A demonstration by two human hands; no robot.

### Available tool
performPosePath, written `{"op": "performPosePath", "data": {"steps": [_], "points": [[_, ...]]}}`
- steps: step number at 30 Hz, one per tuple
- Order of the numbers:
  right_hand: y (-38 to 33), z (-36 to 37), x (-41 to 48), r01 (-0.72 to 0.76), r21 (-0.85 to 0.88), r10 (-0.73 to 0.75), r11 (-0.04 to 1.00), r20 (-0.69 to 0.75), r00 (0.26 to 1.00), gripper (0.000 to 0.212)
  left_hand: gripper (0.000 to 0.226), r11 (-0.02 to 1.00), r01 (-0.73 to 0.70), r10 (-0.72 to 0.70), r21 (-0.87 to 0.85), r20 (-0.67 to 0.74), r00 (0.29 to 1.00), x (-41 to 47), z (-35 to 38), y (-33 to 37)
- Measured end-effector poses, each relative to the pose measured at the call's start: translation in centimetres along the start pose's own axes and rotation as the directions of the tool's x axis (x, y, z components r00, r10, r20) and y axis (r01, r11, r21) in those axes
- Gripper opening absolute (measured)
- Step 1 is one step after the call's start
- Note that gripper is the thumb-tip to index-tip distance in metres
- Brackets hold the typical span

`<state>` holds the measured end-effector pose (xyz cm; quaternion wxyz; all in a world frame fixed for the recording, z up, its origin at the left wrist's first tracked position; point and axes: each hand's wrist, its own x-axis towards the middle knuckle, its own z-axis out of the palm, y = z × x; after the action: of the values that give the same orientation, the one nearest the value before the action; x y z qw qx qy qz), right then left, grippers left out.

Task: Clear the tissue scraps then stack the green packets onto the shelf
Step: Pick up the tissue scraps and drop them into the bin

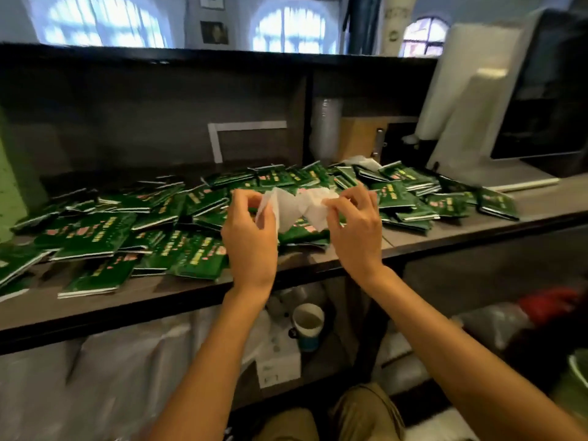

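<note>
- The left hand (249,229) and the right hand (354,229) hold one crumpled white tissue scrap (297,206) between them, raised just above the pile.
- Left grip: thumb and fingers are pinched narrow on the scrap's left end, where a loose flap hangs down beside the palm.
- Right grip: the fingertips are pinched narrow on the scrap's right end; the other fingers curl loosely above it.
- The scrap stretches from one grip to the other, twisted in the middle.
- Directly under and beyond both grips, the green packets (178,224) lie in a loose, overlapping heap across the dark bench (461,227), spreading far to the left of the left grip and to the right of the right grip.
- Beyond the right grip, at the back of the heap, a second bit of white tissue (361,160) lies on the packets.
- Farther back from the grips, a sleeve of stacked clear cups (324,128) stands upright in the shelf (222,60) recess.
- Below the grips, under the bench, a white mug (308,324) with a dark handle sits on a lower level.
</note>
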<state>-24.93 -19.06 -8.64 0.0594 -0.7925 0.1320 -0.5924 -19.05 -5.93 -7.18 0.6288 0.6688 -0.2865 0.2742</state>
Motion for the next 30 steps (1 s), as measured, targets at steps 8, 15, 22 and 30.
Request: {"op": "performPosePath", "data": {"steps": [8,15,22,30], "points": [[12.6,-13.4,-10.6,-0.275,-0.300,0.297,0.913,0.030,0.954,0.023,0.006,0.979,0.130,-0.037,-0.155,0.492,0.870,-14.3,12.5,4.1],[19.8,-20.5,-21.7,-0.518,-0.495,0.670,0.697,0.194,0.716,0.006,0.011,0.972,0.236,-0.130,-0.005,0.824,0.552,-26.1,18.9,3.5],[23.4,-23.5,-31.4,-0.642,-0.704,0.953,0.304,0.229,0.199,0.011,0.025,0.971,0.105,-0.225,0.215,0.969,0.097,-34.4,23.1,1.3],[24.1,-23.2,-39.5,-0.625,-0.773,0.931,0.105,0.298,-0.212,0.022,0.029,0.919,-0.020,-0.385,0.394,0.882,-0.272,-42.8,24.5,-1.7]]}}
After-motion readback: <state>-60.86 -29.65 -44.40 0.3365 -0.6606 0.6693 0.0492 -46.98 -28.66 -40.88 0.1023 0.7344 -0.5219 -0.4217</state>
